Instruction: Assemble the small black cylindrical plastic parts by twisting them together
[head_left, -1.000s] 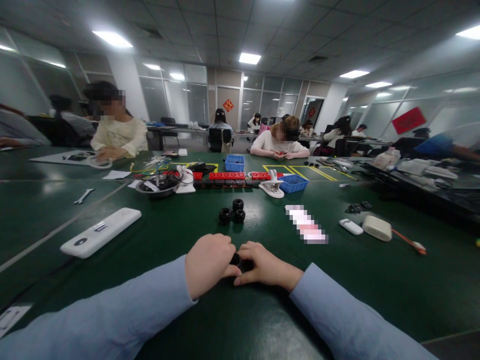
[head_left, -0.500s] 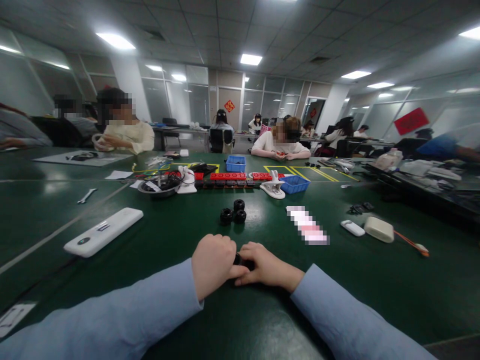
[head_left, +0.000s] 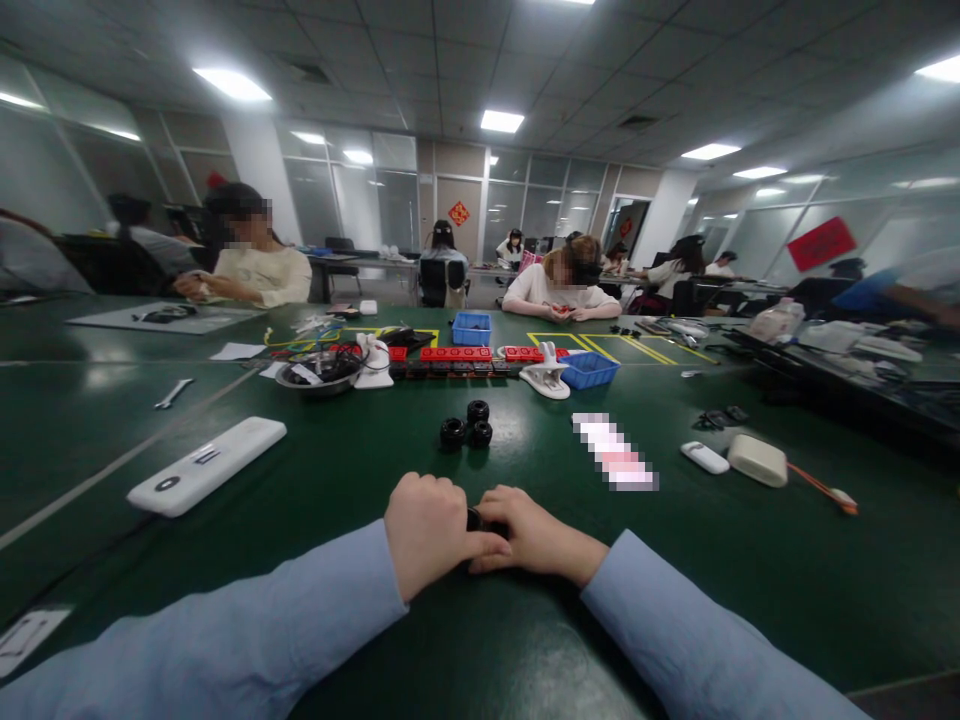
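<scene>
My left hand (head_left: 435, 535) is closed in a fist, its thumb reaching across to my right hand. My right hand (head_left: 525, 530) curls its fingers and thumb round a small black wheel (head_left: 475, 520), pressed between both hands just above the green table. Most of that wheel is hidden by my fingers; only a dark, rounded edge shows. Beyond my hands, three black toy wheels (head_left: 453, 432) with thick tyres rest in a tight cluster on the table.
A phone (head_left: 615, 450) and a white mouse (head_left: 705, 457) lie to the right, near a cream box (head_left: 757, 460). At left are a white power bank (head_left: 206, 465) and a wrench (head_left: 174, 394). Blue baskets (head_left: 591, 370) and a metal bowl (head_left: 319, 380) stand farther back.
My left thumb has shifted right over the right hand's fingers, and my left fist has turned slightly. A co-worker at far left has moved their hands left.
</scene>
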